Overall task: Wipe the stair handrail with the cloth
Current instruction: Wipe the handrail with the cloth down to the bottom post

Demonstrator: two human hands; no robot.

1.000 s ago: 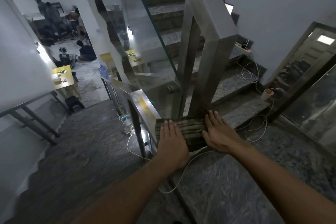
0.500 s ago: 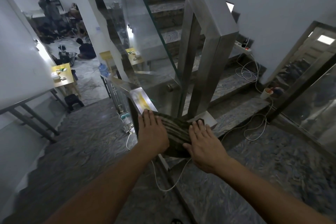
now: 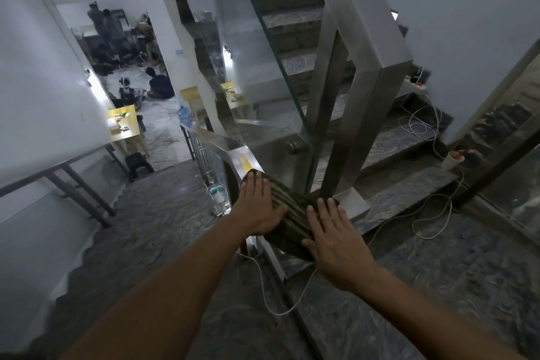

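Note:
A dark striped cloth (image 3: 287,215) lies spread over the flat steel stair handrail (image 3: 241,156) at the landing corner. My left hand (image 3: 257,203) presses flat on the cloth's left end, fingers together and straight. On the cloth's right end rests my right hand (image 3: 333,238), also flat with the palm down. A bare stretch of the handrail shows beyond the cloth toward the left, running down the lower flight. The rail under the cloth is hidden.
A thick steel post (image 3: 366,114) and a glass panel (image 3: 271,47) rise just behind the cloth. White cables (image 3: 420,126) trail over the steps at right, near a cup (image 3: 452,159). Stairs descend at left toward a room with several people (image 3: 159,83).
Both hands have slid the cloth leftward along the handrail, away from the steel post; the rail's right end by the post now shows bare.

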